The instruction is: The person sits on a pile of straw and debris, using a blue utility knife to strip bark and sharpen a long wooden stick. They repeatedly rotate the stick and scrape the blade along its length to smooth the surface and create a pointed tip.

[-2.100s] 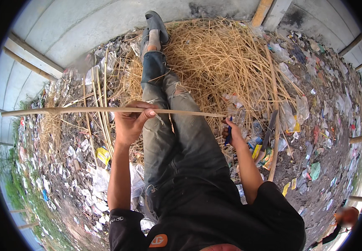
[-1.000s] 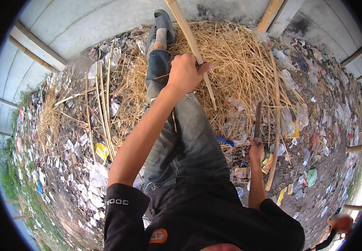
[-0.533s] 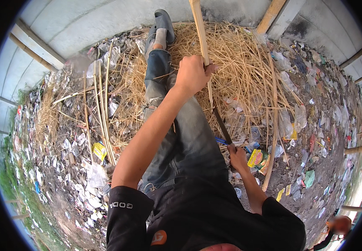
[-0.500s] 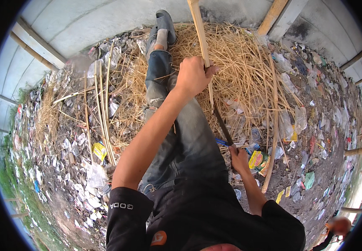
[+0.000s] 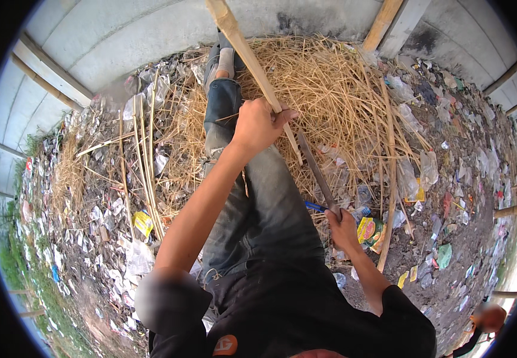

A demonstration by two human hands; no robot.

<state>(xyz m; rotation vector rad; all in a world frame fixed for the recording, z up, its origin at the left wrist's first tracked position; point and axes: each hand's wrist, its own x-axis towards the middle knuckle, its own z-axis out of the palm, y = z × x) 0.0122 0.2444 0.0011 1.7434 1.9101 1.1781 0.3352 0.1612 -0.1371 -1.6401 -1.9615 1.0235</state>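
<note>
My left hand is closed round a pale split bamboo strip. It slants from the wall side down toward my right thigh, its lower end just above the leg. Low on the right, my right hand grips a long, dark, narrow knife, whose handle is mostly hidden by the fingers. Its blade points up and leftward, with the tip close to the right side of the strip's lower end; whether they touch I cannot tell. My legs in worn jeans stretch out ahead beneath both hands.
Straw-like shavings heap beyond and right of my legs. Several bamboo strips lie on the left, with a longer piece on the right. Plastic litter covers the ground. A grey wall closes the far side; another person is at far right.
My left hand has moved left and slightly down, and the strip's upper end has swung left. The knife's tip has risen beside the strip's lower end; my right hand has hardly moved.
</note>
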